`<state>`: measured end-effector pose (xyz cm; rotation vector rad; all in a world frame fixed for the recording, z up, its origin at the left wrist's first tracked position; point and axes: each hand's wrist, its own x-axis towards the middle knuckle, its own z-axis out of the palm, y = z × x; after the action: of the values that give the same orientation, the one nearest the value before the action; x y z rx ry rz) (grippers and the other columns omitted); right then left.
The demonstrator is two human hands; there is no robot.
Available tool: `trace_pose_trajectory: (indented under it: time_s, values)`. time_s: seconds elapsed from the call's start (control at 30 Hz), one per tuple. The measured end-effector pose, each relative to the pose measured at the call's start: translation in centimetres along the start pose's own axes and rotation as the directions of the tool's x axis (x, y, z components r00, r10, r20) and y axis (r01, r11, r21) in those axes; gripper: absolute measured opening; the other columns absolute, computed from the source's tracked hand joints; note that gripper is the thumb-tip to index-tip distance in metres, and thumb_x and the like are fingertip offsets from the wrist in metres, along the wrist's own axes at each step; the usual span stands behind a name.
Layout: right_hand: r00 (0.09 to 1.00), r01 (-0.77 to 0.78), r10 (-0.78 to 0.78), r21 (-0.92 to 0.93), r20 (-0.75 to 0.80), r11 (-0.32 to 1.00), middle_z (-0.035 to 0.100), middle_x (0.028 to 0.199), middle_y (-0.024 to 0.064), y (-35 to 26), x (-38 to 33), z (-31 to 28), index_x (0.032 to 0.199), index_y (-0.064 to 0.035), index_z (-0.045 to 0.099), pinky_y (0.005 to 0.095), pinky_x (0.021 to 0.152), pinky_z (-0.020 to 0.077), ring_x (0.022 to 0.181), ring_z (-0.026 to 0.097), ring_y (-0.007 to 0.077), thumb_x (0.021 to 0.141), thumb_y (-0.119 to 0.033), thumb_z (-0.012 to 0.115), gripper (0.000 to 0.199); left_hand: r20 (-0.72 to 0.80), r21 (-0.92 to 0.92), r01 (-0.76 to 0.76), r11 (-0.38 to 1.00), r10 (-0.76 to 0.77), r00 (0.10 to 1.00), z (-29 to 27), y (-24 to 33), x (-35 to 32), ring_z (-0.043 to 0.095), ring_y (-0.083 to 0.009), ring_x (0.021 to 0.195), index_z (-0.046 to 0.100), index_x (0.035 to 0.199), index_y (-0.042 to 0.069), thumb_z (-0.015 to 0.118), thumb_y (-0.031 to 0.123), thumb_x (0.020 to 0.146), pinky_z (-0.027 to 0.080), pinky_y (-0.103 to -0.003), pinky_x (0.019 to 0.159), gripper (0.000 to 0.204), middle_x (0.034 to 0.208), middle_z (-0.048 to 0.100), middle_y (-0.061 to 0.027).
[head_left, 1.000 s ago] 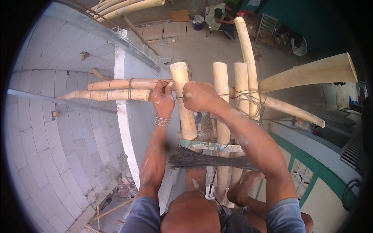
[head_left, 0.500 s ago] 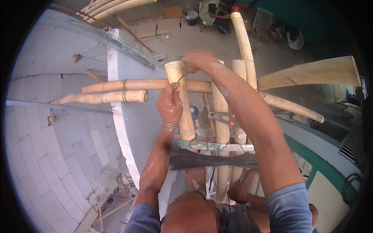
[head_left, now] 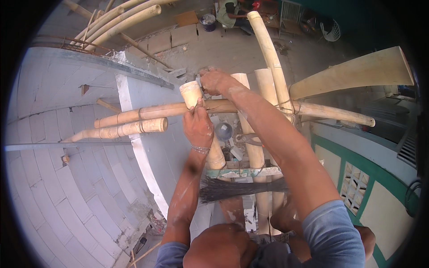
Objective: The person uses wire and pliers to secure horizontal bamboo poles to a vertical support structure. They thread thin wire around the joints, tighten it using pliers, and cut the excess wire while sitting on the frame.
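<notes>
An upright bamboo pole (head_left: 191,93) crosses a long horizontal bamboo pole (head_left: 165,110) in front of me. My left hand (head_left: 198,128) is closed at the crossing, its thumb and fingertips pinching a thin dark wire against the upright pole. Beside that pole's top, my right hand (head_left: 215,82) is closed on the wire, which is mostly hidden by the fingers. Pliers (head_left: 249,139) hang by another upright bamboo pole (head_left: 251,154), partly covered by my right forearm. A bundle of black tie wire (head_left: 237,188) lies across the poles close to my body.
A block wall (head_left: 147,174) rises at left, with a short bamboo length (head_left: 134,128) tied near it. Slanting bamboo (head_left: 268,58) and a wide bamboo piece (head_left: 353,78) stand at right. Far below are a bucket (head_left: 208,22) and a seated person (head_left: 230,15).
My right hand has shifted slightly left and down beside the pole's top. My left hand has moved closer against the crossing. The whole view has tilted a little.
</notes>
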<state>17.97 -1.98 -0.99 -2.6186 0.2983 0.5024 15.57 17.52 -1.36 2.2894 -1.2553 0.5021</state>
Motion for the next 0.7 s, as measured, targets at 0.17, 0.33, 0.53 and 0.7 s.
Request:
trace_pose_trajectory:
  time_s: [0.17, 0.33, 0.53, 0.7]
  values:
    - [0.984, -0.138, 0.126, 0.088, 0.126, 0.987, 0.074, 0.124, 0.0176, 0.5, -1.7, 1.3, 0.119, -0.0052, 0.077, 0.0451, 0.102, 0.0541, 0.124, 0.066, 0.0356, 0.089, -0.011, 0.068, 0.032, 0.133, -0.013, 0.012, 1.000, -0.010, 0.991, -0.2, 1.3, 0.2, 0.064, -0.0337, 0.099, 0.069, 0.125, 0.002, 0.069, 0.003, 0.085, 0.051, -0.046, 0.090, 0.040, 0.112, 0.075, -0.0098]
    - [0.974, -0.069, 0.172, 0.527, -0.149, 0.847, 0.075, 0.120, 0.0210, -2.9, -10.0, -4.2, 0.122, 0.0037, 0.072, 0.0397, 0.100, 0.0565, 0.117, 0.070, 0.0338, 0.096, -0.005, 0.059, 0.031, 0.062, 0.027, 0.023, 0.999, -0.025, 0.998, -0.6, -0.3, -0.4, 0.061, -0.0332, 0.094, 0.069, 0.130, 0.004, 0.072, 0.003, 0.084, 0.050, -0.044, 0.084, 0.046, 0.097, 0.069, -0.0121]
    - [0.716, 0.224, 0.644, 0.963, -0.269, 0.153, 0.072, 0.117, 0.0133, -10.0, -19.0, 2.6, 0.123, 0.0064, 0.066, 0.0361, 0.099, 0.0537, 0.111, 0.069, 0.0243, 0.099, 0.003, 0.047, 0.030, 0.072, -0.056, 0.064, 0.996, -0.060, 0.996, -0.1, -0.1, -0.5, 0.061, -0.0330, 0.092, 0.070, 0.129, 0.002, 0.071, 0.003, 0.084, 0.050, -0.045, 0.087, 0.045, 0.104, 0.074, -0.0108]
    - [0.616, -0.118, 0.536, 0.606, -0.577, 0.787, 0.058, 0.130, 0.0155, -13.1, -25.7, 5.6, 0.133, -0.0009, 0.059, 0.0500, 0.107, 0.0428, 0.122, 0.054, 0.0368, 0.077, 0.000, 0.066, 0.057, 0.094, -0.009, 0.074, 0.997, -0.073, 0.993, -0.4, 0.1, -0.3, 0.060, -0.0304, 0.090, 0.071, 0.130, 0.004, 0.072, 0.002, 0.084, 0.047, -0.044, 0.080, 0.045, 0.097, 0.072, -0.0092]
